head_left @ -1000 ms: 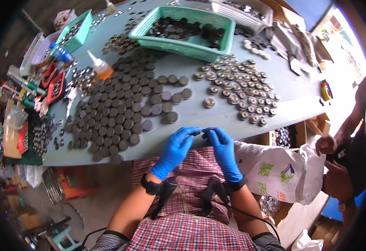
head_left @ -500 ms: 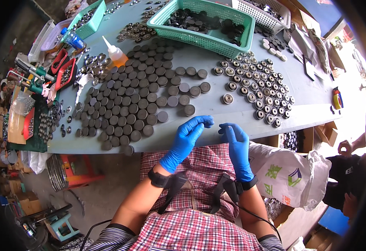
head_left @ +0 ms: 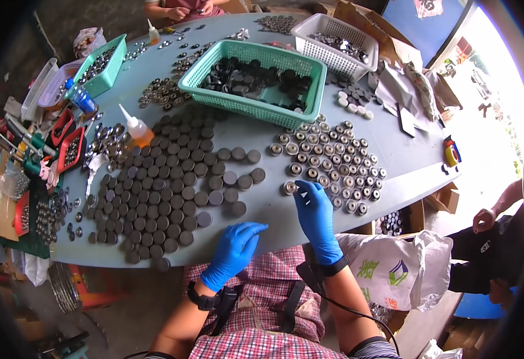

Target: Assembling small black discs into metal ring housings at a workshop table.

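Observation:
My right hand, in a blue glove, reaches to the nearest of the round metal parts with a centre hole. Its fingertips are closed at that part's right edge, and the part still lies on the table. My left hand, gloved in blue too, hovers at the table's front edge with its fingers stretched to the right; I see nothing in it. Many dark grey round discs lie close together to its left. More metal parts are spread beyond my right hand.
A green basket of black pieces stands behind the discs, with a white basket farther right. A dropper bottle of orange liquid is at left, near red trays. A white sack hangs right. Another person's hands show at the far side.
My hands have moved apart: the right one has gone forward to the nearest metal part, while the left has drawn lower and its fingers have straightened. The view has tilted up and shifted right.

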Motion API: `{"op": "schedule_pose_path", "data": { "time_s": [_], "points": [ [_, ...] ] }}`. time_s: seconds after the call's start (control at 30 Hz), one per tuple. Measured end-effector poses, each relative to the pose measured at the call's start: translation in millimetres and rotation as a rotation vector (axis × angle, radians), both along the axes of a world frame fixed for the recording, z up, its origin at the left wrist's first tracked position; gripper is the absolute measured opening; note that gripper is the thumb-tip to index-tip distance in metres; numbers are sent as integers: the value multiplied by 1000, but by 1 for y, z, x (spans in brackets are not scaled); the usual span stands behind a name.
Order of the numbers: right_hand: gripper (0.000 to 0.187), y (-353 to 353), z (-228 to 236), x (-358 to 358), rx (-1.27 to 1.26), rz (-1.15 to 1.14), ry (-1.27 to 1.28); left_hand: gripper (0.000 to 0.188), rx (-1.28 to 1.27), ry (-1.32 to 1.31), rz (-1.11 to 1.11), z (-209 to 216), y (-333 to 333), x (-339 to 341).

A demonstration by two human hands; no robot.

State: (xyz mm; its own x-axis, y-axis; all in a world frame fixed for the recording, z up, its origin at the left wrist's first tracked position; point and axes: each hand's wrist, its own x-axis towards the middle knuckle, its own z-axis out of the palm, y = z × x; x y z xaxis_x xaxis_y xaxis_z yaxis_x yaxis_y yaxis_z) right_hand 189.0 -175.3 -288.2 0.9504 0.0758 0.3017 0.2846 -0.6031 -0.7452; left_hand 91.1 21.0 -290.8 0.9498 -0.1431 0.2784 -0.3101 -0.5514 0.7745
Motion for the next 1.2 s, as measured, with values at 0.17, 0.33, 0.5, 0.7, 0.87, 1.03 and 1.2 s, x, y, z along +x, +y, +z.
{"op": "schedule_pose_path", "data": {
  "time_s": [0.17, 0.33, 0.5, 0.7, 0.87, 1.03, 1.2],
  "points": [
    [24, -2, 9, 24, 199, 14, 181, 31, -70, 41, -33, -9, 5, 9],
    [25, 4, 12, 34, 1568, 169, 730, 56, 16, 63, -162, 21, -13, 4],
    [24, 56, 3, 21, 1380, 112, 780, 48, 389, -544, -392, 59, -53, 18],
    [16, 76, -2, -4, 721, 88, 314, 55, 332, -334, -720, 67, -61, 26],
    [11, 63, 7, -18, -134, 148, -199, 50, 272, -367, -730, 73, -72, 20],
    [11, 98, -32, -48, -410, 117, -179, 51, 265, -62, -572, 76, -89, 22],
    [13, 114, -43, -90, -361, 237, -156, 73, 462, 438, -608, 57, -97, 41]
  ]
}}
